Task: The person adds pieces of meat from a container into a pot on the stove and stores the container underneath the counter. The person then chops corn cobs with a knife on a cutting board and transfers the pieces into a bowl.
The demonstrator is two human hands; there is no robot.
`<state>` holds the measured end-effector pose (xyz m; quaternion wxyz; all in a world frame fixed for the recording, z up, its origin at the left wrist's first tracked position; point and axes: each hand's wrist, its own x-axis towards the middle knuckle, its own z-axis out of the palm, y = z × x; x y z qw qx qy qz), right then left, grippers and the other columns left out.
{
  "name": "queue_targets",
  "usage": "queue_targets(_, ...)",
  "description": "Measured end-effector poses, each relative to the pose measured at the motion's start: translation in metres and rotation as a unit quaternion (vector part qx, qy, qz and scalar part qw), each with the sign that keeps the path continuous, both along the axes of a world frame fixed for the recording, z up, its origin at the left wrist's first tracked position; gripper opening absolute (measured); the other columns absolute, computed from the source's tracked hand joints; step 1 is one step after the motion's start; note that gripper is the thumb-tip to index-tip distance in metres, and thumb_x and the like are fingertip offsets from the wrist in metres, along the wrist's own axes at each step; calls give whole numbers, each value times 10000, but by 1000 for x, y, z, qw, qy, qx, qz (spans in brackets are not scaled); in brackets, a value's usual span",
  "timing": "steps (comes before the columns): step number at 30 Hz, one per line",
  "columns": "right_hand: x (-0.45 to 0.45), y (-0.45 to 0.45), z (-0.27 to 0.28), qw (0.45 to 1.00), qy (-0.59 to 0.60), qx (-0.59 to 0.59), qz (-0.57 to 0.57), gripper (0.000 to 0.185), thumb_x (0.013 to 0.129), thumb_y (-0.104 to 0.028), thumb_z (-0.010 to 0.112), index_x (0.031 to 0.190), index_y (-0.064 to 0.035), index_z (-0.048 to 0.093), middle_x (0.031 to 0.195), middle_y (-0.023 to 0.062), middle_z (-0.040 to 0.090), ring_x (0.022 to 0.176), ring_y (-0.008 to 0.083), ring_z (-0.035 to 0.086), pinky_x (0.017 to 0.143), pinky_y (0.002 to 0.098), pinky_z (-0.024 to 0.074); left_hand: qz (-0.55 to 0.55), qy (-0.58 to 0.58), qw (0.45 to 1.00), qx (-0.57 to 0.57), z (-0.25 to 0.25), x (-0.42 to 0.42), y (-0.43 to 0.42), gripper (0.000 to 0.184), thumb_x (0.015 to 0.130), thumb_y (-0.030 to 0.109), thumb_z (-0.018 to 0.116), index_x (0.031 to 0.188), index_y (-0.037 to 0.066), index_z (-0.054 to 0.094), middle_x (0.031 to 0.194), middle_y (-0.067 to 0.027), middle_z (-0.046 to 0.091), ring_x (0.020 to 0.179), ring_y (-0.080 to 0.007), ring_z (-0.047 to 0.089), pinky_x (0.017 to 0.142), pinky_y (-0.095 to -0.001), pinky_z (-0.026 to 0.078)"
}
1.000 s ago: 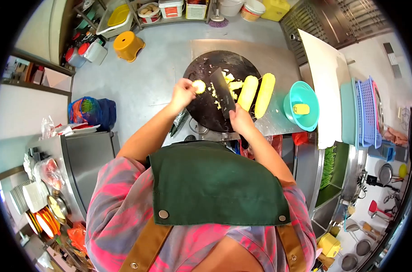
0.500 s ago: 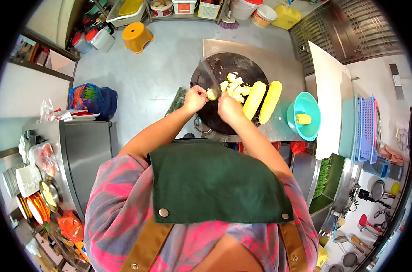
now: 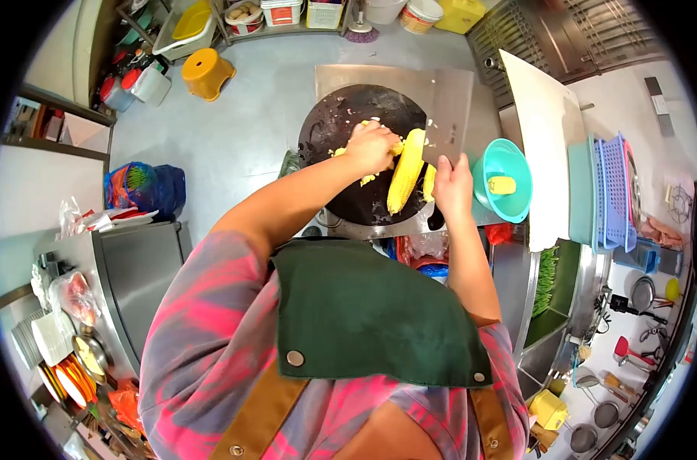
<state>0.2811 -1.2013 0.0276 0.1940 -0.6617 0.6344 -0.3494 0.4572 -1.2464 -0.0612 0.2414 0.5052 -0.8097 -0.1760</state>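
Observation:
My right hand (image 3: 453,184) grips a cleaver (image 3: 450,107), its broad blade pointing away from me over the right edge of the round dark chopping board (image 3: 341,111). My left hand (image 3: 373,146) is closed over cut corn pieces (image 3: 368,179) on the board; some yellow bits show around the fingers, the rest are hidden. Between the hands lies a peeled ear of corn (image 3: 406,172). A second ear (image 3: 429,184) is mostly covered by the blade and right hand. To the right, a turquoise bowl (image 3: 509,155) holds a short corn piece (image 3: 502,185).
The board rests on a metal table (image 3: 333,74). A white panel (image 3: 544,146) stands upright beyond the bowl, with baskets (image 3: 613,192) behind it. A yellow stool (image 3: 207,74) is on the floor at the far left, and a blue bag (image 3: 161,192) sits left of me.
My right hand has carried the cleaver from the middle of the board to its right side. My left hand has moved right, onto the cut corn pieces. The view has shifted slightly.

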Motion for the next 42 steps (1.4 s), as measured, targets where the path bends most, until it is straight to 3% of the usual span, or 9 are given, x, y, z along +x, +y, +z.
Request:
queue_targets(1,-12,1,-3,993,-50,103,-36,220,889,-148,488,1005,39,489,865,241,625,800,394,612,674,400,475,-9,-53,998,31,-4,-14,-10,285,675,205,649,947,123,638,925,-43,624,1014,-234,496,905,-406,318)
queue_targets(5,-30,21,-9,992,-75,91,-52,239,892,-157,492,1000,56,483,864,249,621,809,403,606,683,402,471,-9,-200,976,84,-17,-36,-35,333,670,211,654,989,115,642,945,-79,627,998,-269,517,904,-395,350)
queue_targets(9,-30,48,-1,988,-29,142,-60,265,896,-183,490,1005,58,478,843,267,612,813,421,597,680,431,465,87,35,984,155,25,-6,-29,299,706,187,650,992,98,636,972,-131,620,892,-312,580,797,-364,461)
queue_targets(14,1,69,-29,957,85,230,155,261,862,-202,520,1036,-8,506,764,254,606,760,429,595,663,484,468,241,238,940,-32,-10,86,-29,283,740,145,699,990,39,617,868,-120,624,767,-202,621,698,-295,498)
queue_targets(16,25,67,-43,913,171,274,248,232,857,-216,513,961,-10,492,769,261,607,756,429,595,694,509,461,282,370,884,55,-13,112,-14,253,741,158,681,963,49,628,966,-129,581,719,-234,602,664,-321,492)
queue_targets(26,47,28,-67,944,201,197,170,238,879,-192,464,1000,13,471,760,256,614,727,411,609,670,488,476,240,331,893,189,-110,71,52,257,782,103,675,981,2,545,850,-99,594,662,-145,596,587,-291,501)
queue_targets(27,55,25,-55,944,209,188,172,230,878,-187,465,990,14,471,760,255,615,721,408,610,663,488,477,268,238,917,176,-73,69,58,257,798,136,663,987,-20,585,895,-123,574,650,-165,606,600,-290,509)
queue_targets(39,98,2,-4,942,221,138,213,215,875,-176,465,969,16,479,762,235,622,732,398,616,655,482,478,303,360,847,249,-66,73,71,69,826,48,573,853,-12,555,724,-77,631,636,-136,610,588,-258,490)
queue_targets(42,100,-3,-53,935,236,149,221,206,864,-159,471,957,25,484,774,241,624,736,393,621,671,480,480,313,380,838,236,-67,70,71,97,808,65,604,844,-12,558,710,-82,634,631,-135,608,588,-259,484)
